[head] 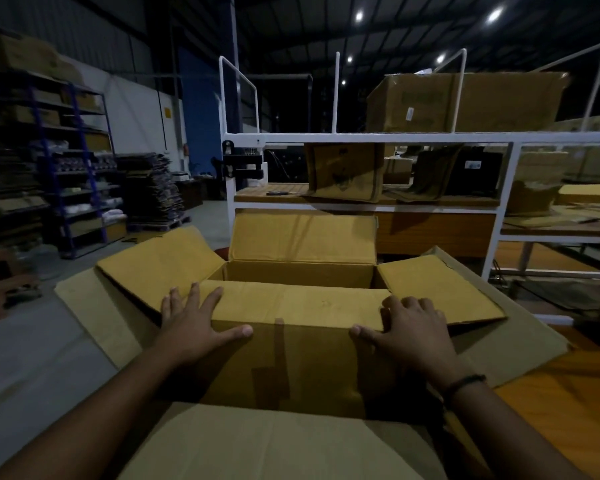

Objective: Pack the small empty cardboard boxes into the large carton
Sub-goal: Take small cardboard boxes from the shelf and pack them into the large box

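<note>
The small yellow-brown corrugated cardboard box (302, 271), empty with its flaps splayed, stands in the mouth of the large pale-brown carton (274, 445). Judged light, with stiff walls and floppy flaps; best held by walls or corners. The left hand (191, 327) presses flat on the near flap, while the right hand (409, 330) curls over its edge. The orange wooden table (568, 393) lies alongside.
</note>
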{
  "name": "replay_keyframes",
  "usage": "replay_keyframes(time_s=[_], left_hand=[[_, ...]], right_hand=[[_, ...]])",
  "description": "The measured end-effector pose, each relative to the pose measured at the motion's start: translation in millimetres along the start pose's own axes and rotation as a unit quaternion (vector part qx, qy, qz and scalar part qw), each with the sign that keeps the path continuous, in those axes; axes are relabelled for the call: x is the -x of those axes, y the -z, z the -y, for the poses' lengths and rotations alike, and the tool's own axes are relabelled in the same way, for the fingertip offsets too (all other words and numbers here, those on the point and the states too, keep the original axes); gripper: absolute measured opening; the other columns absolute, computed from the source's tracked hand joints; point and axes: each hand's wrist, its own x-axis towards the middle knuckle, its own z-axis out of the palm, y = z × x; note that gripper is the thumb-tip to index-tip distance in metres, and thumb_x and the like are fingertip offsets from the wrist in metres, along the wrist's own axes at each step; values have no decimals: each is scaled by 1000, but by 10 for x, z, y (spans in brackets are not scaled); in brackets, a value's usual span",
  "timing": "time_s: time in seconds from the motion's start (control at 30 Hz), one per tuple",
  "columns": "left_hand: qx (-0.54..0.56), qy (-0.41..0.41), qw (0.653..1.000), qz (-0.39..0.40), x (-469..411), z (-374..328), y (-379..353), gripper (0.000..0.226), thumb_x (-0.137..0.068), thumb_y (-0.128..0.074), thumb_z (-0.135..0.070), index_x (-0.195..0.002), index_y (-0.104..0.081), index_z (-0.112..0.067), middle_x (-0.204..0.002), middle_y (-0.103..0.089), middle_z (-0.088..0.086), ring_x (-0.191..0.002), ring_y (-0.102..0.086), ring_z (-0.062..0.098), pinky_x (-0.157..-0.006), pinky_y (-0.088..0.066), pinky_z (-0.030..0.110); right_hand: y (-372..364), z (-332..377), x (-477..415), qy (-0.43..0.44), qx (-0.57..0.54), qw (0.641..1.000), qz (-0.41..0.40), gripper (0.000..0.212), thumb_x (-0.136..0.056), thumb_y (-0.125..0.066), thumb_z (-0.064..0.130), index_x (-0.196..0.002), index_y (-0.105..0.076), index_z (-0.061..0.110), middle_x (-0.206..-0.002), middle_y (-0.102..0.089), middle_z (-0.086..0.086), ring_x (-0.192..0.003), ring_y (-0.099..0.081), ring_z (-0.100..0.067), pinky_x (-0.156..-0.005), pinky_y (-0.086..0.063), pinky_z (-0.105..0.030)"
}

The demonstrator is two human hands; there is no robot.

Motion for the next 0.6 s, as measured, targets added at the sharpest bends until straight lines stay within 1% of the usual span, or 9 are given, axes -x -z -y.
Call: replay_keyframes(time_s=[0.13, 0.2, 0.27, 0.37, 0.47, 0.53, 0.6], left_hand=[[-3, -4, 1000, 19, -55, -14, 5, 149, -33, 4, -113, -164, -6, -41, -172, 9, 13, -155, 13, 45, -123, 9, 56], [-6, -7, 1000, 27, -26, -26, 38, 151, -32, 7, -113, -164, -5, -40, -172, 9, 13, -156, 12, 44, -124, 8, 56], [-7, -12, 999, 35, 15, -30, 68, 153, -31, 8, -112, -164, -4, -39, -172, 10, 14, -156, 13, 44, -124, 8, 56], [-4, -15, 998, 54, 54, -38, 122, 155, -29, 10, -112, -164, -1, -38, -172, 12, 13, -156, 14, 43, -124, 8, 55], [5, -11, 997, 78, 88, -39, 172, 158, -25, 11, -112, -164, 3, -38, -171, 16, 13, -156, 15, 42, -124, 9, 55], [20, -12, 995, 94, 120, -35, 209, 159, -24, 9, -112, -164, 5, -36, -170, 18, 14, -156, 16, 41, -124, 9, 54], [40, -17, 994, 98, 162, -39, 264, 157, -26, 6, -113, -164, 7, -37, -170, 19, 14, -156, 15, 42, -125, 8, 55]], right_hand=[[38, 5, -202, -3, -6, 999, 47, 101, -76, -50, 92, -155, -33, 31, -155, -43, -6, -141, -33, -32, -109, -31, -47], [67, 9, -328, -8, -30, 997, 69, 105, -73, -48, 94, -156, -34, 31, -156, -43, -7, -142, -33, -34, -109, -29, -49], [103, 22, -442, -19, -74, 994, 80, 109, -70, -44, 97, -155, -35, 29, -156, -44, -8, -143, -34, -35, -112, -27, -53], [124, 55, -585, -26, -115, 990, 82, 117, -63, -37, 103, -154, -36, 31, -154, -48, -8, -142, -38, -38, -115, -23, -58], [88, 66, -726, -37, -109, 989, 95, 123, -55, -31, 107, -150, -40, 29, -150, -52, -9, -140, -41, -37, -116, -22, -60], [58, 69, -809, -47, -104, 989, 91, 121, -55, -31, 107, -146, -44, 28, -145, -54, -11, -136, -43, -37, -116, -23, -61], [90, 91, -806, -60, -110, 990, 60, 114, -62, -32, 105, -143, -47, 26, -142, -53, -12, -133, -46, -38, -115, -27, -60]])
